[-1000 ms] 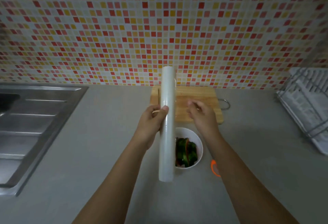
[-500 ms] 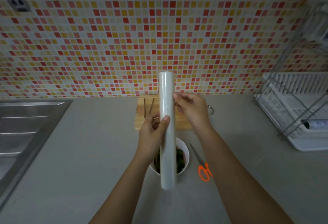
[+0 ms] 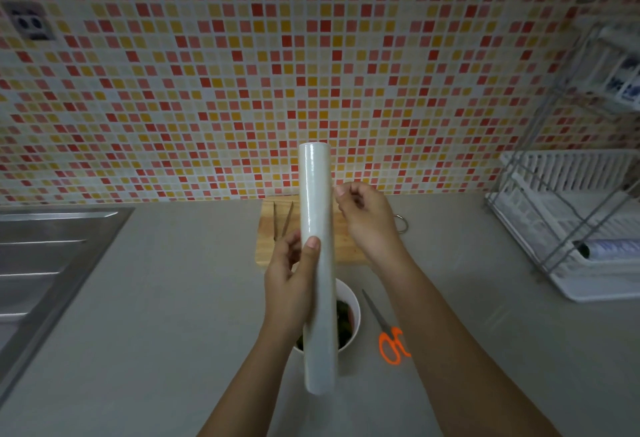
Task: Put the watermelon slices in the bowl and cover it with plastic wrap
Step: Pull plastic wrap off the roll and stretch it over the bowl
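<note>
My left hand [image 3: 292,280] grips a long white roll of plastic wrap [image 3: 317,239], held upright above the counter with its far end towards the tiled wall. My right hand [image 3: 367,220] is at the roll's right side near the top, fingertips pinched together at the film's edge. Below the roll stands a white bowl [image 3: 351,312] with dark green and red watermelon slices [image 3: 343,319] in it; the roll and my left hand hide most of the bowl.
Orange-handled scissors [image 3: 389,339] lie right of the bowl. A wooden cutting board [image 3: 273,225] with tongs [image 3: 282,220] sits behind it against the wall. A steel sink [image 3: 52,256] is at left, a white dish rack [image 3: 581,228] at right.
My right hand rose from beside the roll to its upper right side and pinched at the film. The view tilted up and right, showing more wall and the dish rack.
</note>
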{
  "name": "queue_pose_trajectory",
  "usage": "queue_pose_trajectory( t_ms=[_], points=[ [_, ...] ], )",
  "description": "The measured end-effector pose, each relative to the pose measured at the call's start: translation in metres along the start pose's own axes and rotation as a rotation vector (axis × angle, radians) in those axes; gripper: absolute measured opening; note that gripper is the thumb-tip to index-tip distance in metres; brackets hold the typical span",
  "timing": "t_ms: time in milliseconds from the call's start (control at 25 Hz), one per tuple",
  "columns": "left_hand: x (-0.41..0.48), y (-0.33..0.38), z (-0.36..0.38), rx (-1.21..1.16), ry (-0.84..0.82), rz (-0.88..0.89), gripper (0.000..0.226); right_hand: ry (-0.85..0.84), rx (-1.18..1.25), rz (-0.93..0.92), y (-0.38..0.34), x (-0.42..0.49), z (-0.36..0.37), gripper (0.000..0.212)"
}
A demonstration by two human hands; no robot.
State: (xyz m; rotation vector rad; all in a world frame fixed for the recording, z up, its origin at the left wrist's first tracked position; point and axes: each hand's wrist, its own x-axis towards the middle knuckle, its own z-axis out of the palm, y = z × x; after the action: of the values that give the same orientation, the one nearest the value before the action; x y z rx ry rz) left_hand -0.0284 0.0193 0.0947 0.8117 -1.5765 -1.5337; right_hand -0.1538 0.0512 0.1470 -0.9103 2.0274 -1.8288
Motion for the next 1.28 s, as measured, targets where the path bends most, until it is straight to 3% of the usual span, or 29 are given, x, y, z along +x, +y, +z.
queue_pose_trajectory(
  t_ms=[160,360,480,680,880,1040,1160,1280],
  points=[
    [-0.004,0.003,0.005,0.007,0.027,0.063,0.033,0.052,0.354,0.063,-0.009,-0.005,0.001,0.002],
    [-0.007,0.004,0.006,0.024,0.082,0.081,0.026,0.052,0.231,-0.07,-0.017,-0.003,-0.006,0.01],
    [-0.005,0.003,0.002,0.026,0.094,0.06,0.025,0.1,0.241,-0.027,-0.015,-0.001,-0.014,0.005],
    [-0.007,0.002,0.0,-0.011,0.031,0.06,0.027,-0.119,0.301,0.081,-0.015,-0.004,-0.012,0.011],
    [-0.008,-0.001,-0.002,-0.047,-0.003,0.046,0.028,-0.019,0.315,0.043,-0.016,-0.005,-0.014,0.001],
    [-0.01,-0.001,-0.004,-0.004,-0.013,0.072,0.029,-0.005,0.397,0.088,-0.029,0.002,-0.014,0.019],
    [-0.01,-0.001,-0.003,0.007,-0.019,0.074,0.037,0.059,0.333,0.039,-0.034,0.005,-0.01,0.009],
    [-0.008,-0.001,-0.003,-0.04,0.005,0.057,0.035,0.062,0.428,0.06,-0.037,0.006,-0.008,0.003]
  ],
)
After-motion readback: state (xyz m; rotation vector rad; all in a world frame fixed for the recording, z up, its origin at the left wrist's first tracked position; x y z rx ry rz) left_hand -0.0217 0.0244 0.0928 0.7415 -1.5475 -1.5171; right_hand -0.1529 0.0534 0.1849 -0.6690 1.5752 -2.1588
